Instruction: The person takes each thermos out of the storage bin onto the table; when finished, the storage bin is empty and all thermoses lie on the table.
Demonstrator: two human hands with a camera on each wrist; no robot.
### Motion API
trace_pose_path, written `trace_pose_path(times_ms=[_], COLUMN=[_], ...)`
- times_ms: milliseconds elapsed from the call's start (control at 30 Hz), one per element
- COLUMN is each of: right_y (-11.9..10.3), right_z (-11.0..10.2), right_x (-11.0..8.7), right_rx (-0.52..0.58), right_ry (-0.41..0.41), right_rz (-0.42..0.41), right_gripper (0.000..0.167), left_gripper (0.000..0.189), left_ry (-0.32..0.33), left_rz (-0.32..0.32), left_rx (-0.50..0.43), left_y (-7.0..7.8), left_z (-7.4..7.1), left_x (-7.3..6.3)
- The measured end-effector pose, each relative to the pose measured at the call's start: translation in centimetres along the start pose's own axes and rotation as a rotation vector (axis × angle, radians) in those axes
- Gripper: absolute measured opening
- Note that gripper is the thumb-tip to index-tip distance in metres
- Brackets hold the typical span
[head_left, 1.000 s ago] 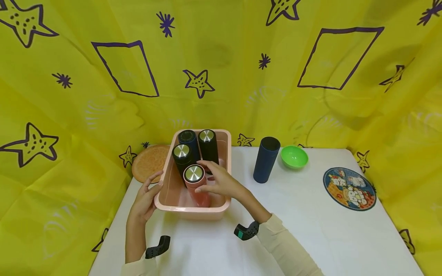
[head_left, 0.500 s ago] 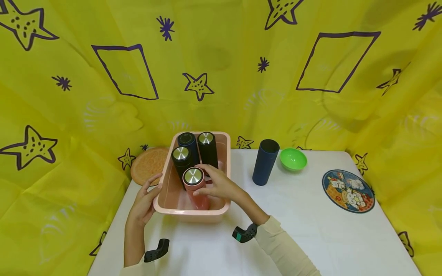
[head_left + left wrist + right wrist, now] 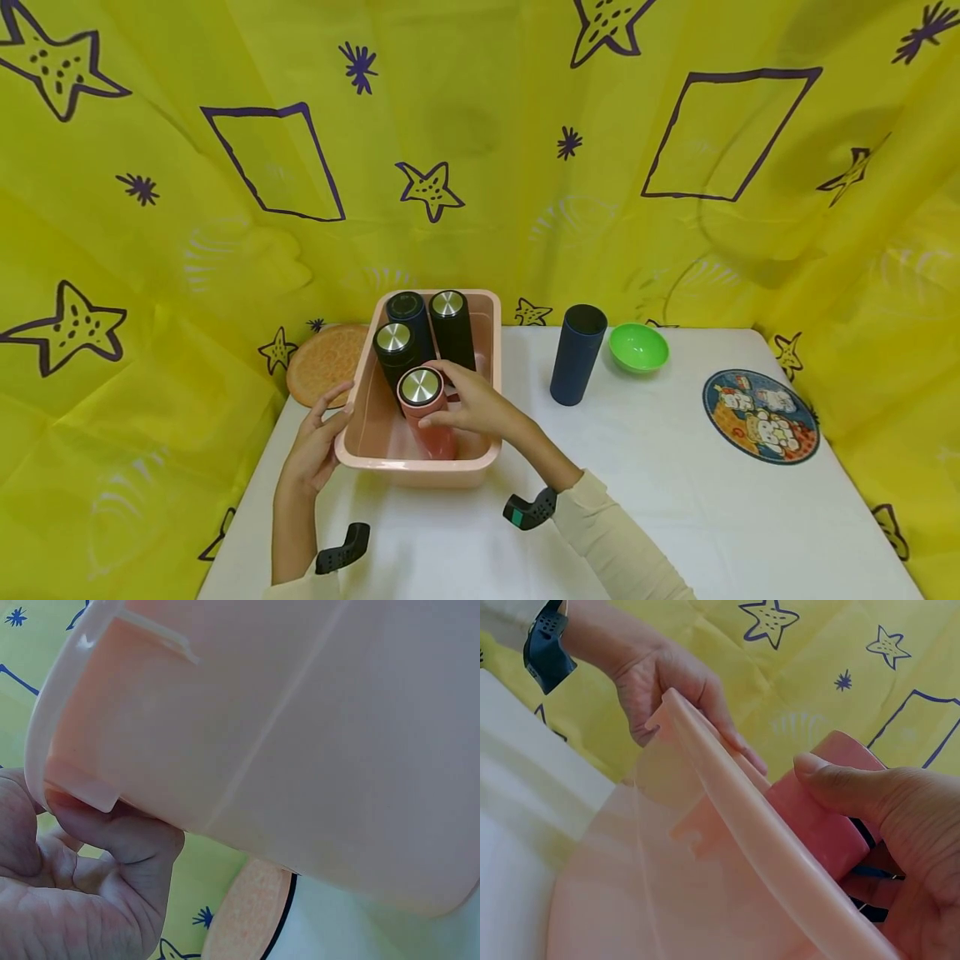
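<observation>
On our desk (image 3: 675,500) we have a tub (image 3: 435,481) with three dark flasks (image 3: 453,337) in it; our left hand (image 3: 311,450) grips its left rim (image 3: 363,358), our right hand (image 3: 480,404) holds the pink flask (image 3: 432,442) in its near end

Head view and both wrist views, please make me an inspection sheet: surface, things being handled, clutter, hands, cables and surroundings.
Surface: white table beneath everything.
Job's things: pink bottle, silver-topped, inside the pink bin with three dark bottles.
Clutter: dark blue cylinder, upright; green bowl; patterned round mat; tan round board, partly hidden by the bin.
Grippers: left hand holds the bin's left rim; right hand grips the pink bottle.
Cables: nothing seen.
Surroundings: yellow curtain with dark star drawings.
</observation>
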State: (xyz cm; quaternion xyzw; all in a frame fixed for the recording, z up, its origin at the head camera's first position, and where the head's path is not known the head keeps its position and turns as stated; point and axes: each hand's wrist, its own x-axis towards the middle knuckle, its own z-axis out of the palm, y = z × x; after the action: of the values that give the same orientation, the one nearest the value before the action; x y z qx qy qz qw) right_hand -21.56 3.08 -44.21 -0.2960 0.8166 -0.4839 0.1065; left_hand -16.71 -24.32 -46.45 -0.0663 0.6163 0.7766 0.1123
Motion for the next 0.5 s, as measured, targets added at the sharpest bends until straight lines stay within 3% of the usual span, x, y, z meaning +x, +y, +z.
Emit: trace_pose_path(times_ms=[500], right_y=[0.17], right_z=[0.08], right_x=[-0.08], right_rx=[-0.011], right_ry=[0.024], right_rz=[-0.013], right_gripper=[0.074], left_gripper=[0.040], left_ry=[-0.005], left_rz=[-0.003], left_rx=[-0.012], left_y=[-0.03], left_z=[0.03], left_x=[0.04])
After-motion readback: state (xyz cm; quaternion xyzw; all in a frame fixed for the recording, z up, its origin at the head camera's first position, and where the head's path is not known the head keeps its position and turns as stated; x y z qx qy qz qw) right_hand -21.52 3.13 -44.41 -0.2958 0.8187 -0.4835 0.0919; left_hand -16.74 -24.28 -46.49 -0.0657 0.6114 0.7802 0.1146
